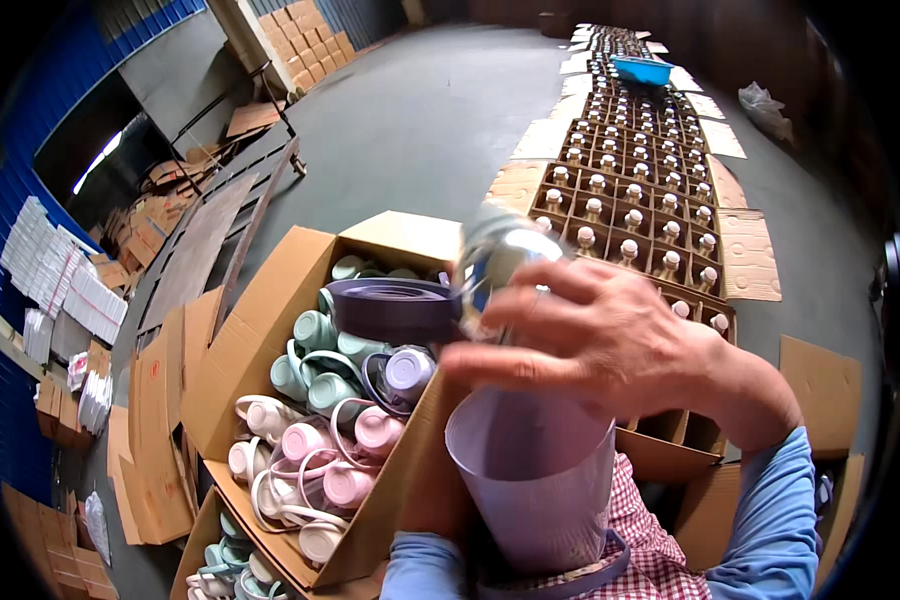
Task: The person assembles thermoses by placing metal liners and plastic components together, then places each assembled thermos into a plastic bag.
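My right hand (610, 335) reaches across the middle, its fingers curved against a shiny silvery rounded vessel (510, 250), smeared by motion. Below it stands a lavender open-topped cylindrical casing (535, 490), in front of my checked apron, with a dark purple band near its base. My left forearm (435, 500) rises to the left of the casing; the left hand is hidden. Left of the silvery vessel is a dark purple round collar-like part (390, 310), above an open carton (300, 250). Inside the carton lie pink (350, 482), mint (332, 393), white and lavender (408, 370) lids with loop handles.
Long rows of divided cartons (630, 195) with silvery-necked bottles run away at the right, a blue basin (642, 70) on them. A second carton of lids (225, 560) is at lower left. Flattened cardboard (155, 430) and a metal-framed cart (210, 240) stand left.
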### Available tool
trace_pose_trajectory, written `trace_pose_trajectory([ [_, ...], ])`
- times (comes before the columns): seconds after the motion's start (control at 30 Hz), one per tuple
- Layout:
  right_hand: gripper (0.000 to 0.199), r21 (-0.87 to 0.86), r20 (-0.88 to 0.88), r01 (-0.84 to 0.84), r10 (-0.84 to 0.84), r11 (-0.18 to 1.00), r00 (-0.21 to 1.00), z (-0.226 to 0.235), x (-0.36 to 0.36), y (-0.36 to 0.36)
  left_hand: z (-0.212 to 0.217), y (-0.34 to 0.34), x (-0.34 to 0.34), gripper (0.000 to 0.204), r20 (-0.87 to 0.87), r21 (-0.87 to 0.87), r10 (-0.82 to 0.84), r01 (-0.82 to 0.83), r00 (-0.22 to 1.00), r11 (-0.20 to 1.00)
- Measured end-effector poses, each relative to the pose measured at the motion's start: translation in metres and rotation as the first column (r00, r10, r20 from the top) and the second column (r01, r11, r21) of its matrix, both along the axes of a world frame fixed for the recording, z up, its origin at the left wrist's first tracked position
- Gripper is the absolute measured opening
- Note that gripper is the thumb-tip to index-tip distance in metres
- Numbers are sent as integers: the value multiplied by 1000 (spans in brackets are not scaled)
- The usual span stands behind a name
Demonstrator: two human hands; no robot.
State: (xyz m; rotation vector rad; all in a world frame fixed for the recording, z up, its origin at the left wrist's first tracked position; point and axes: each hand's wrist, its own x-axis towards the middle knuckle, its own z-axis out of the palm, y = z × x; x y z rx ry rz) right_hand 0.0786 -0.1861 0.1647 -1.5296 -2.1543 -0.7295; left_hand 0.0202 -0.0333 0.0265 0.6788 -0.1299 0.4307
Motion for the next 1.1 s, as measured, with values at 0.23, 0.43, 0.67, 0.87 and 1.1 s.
trace_pose_trajectory([
  [0.23, 87, 121, -977, 20, 115, 992, 180, -21, 85, 10, 32, 16, 3, 31, 199, 155, -162, 132, 966, 979],
  [0.43, 91, 155, -981, -394, 95, 906, -167, -57, 51, 3, 20, 8, -38, 27, 255, 258, -166, 99, 953, 961],
  [0.67, 74, -331, -935, -761, -88, 558, 343, -67, 54, -6, 12, 13, -46, 26, 307, 284, -165, 75, 937, 956],
  [0.87, 57, -439, -889, -664, -185, 606, 418, -38, 35, -1, 15, 5, -46, 31, 275, 308, -223, 134, 935, 942],
  [1.1, 62, -775, -327, 97, -528, 624, 784, -4, -2, 6, 10, 4, -42, 32, 266, 185, -192, 145, 945, 972],
])
